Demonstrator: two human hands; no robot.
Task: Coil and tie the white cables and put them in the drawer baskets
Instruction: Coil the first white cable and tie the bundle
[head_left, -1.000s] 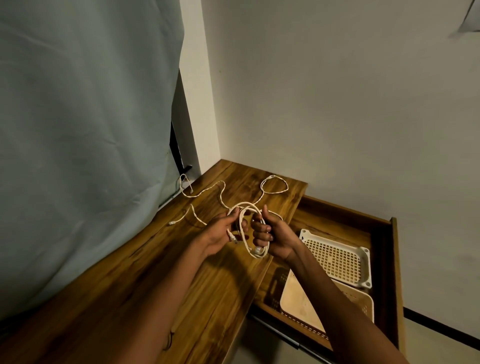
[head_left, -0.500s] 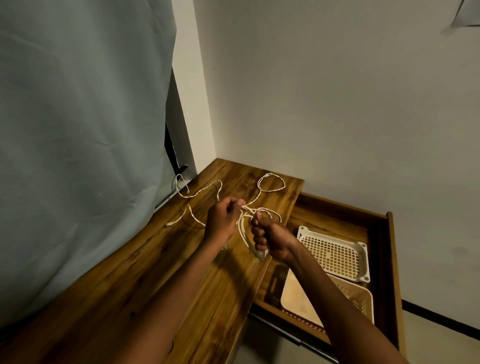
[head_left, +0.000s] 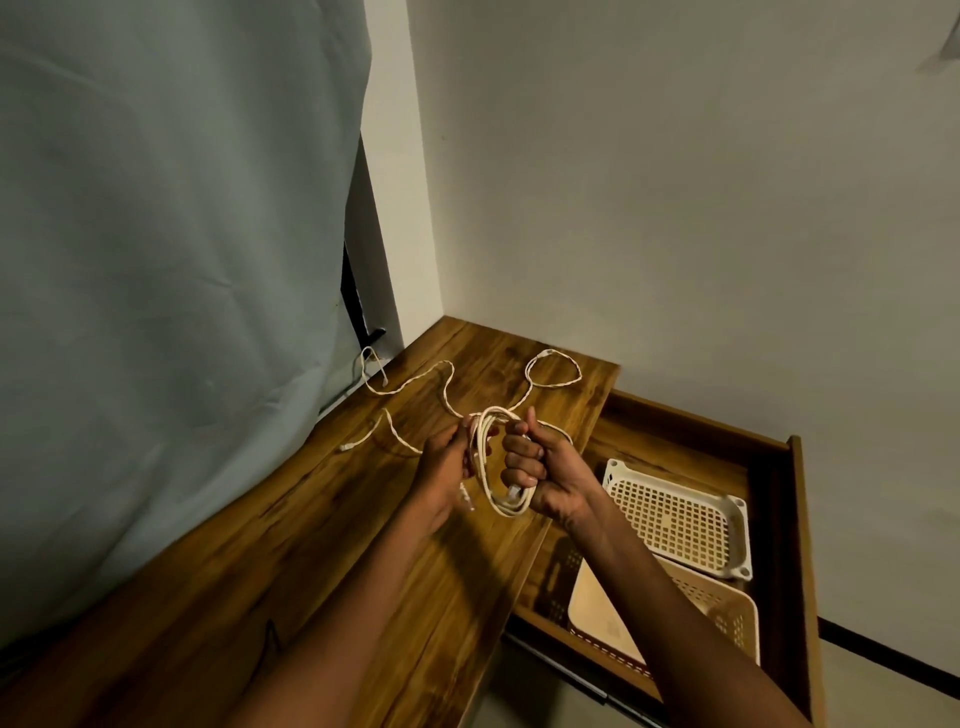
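A coil of white cable (head_left: 485, 467) hangs upright between my hands above the wooden desk (head_left: 322, 545). My right hand (head_left: 540, 467) is closed around the coil's right side, with a plug end showing under the fingers. My left hand (head_left: 447, 462) pinches the coil's top left, and a short plug end dangles below it. More white cable (head_left: 431, 387) trails loose over the desk behind, ending in a small loop (head_left: 553, 369). In the open drawer (head_left: 691, 447) to the right sit a white perforated basket (head_left: 680, 514) and a beige basket (head_left: 727, 608).
A grey-blue curtain (head_left: 171, 260) hangs along the desk's left side. White walls meet in the corner behind the desk. The drawer's wooden front wall (head_left: 802, 545) stands at the right, and a dark strip runs along the floor beyond it.
The coil was pulled tight half a second ago with my hands raised. Now it hangs as a wider oval again, and my hands sit slightly lower and nearer.
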